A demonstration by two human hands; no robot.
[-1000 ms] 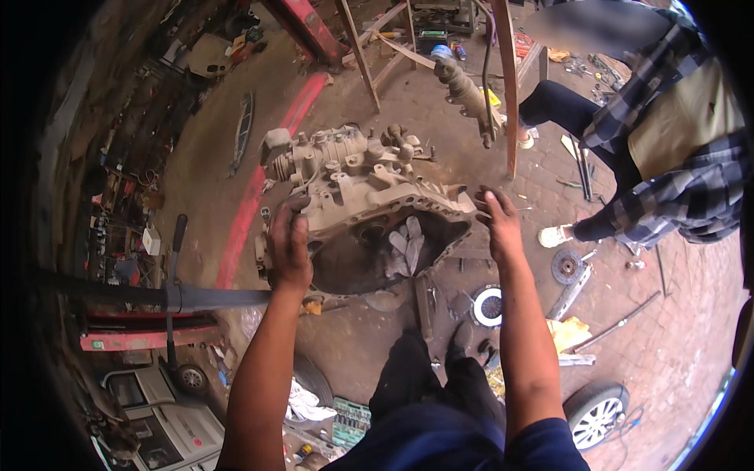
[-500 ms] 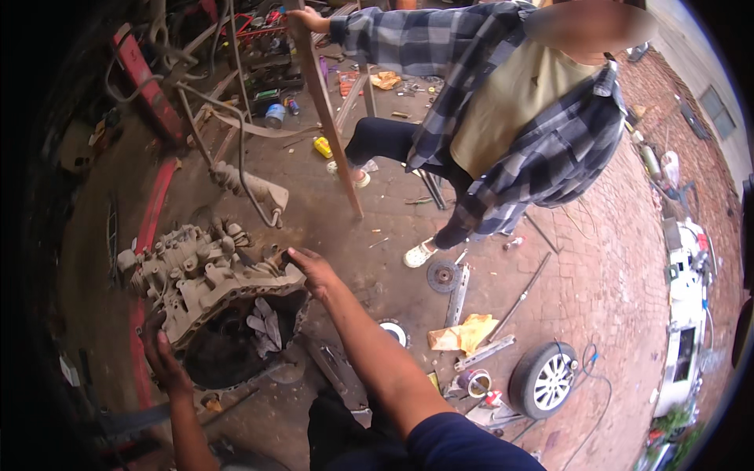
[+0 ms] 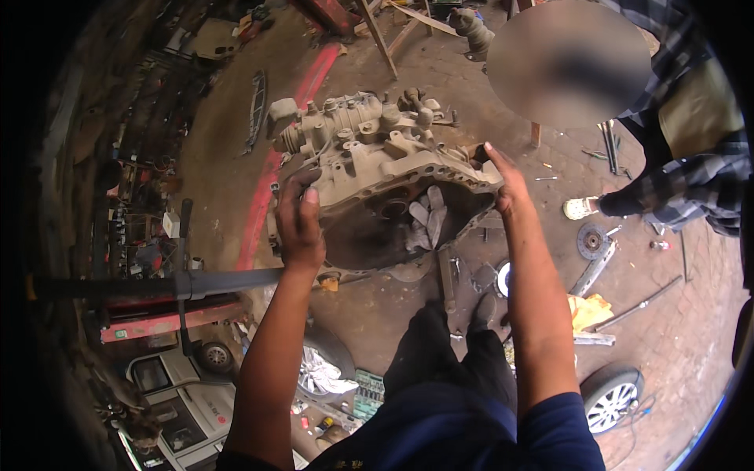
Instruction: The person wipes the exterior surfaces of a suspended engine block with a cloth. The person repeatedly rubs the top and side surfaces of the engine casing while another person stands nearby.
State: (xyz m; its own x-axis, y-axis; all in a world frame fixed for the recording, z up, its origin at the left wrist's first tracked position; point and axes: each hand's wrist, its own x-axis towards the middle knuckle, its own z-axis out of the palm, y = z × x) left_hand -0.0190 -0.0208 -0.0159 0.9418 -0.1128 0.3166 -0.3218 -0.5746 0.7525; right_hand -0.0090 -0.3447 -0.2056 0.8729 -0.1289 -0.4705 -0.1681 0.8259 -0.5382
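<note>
Gearbox housing [image 3: 369,166]; mouth [image 3: 365,239] faces near side; long axis left-right

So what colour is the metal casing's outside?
The casing is a dusty greyish tan outside, clearest in the head view.

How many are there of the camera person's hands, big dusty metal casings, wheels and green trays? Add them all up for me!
Hands: 2 (left hand, right hand)
Dusty metal casing: 1
Wheels I can make out: 3
Green tray, partly hidden: 1
Total: 7

A vehicle repair workshop — a dusty gearbox [image 3: 353,165], loose wheel [image 3: 613,404] and clutch disc [image 3: 592,240] show it.
</note>
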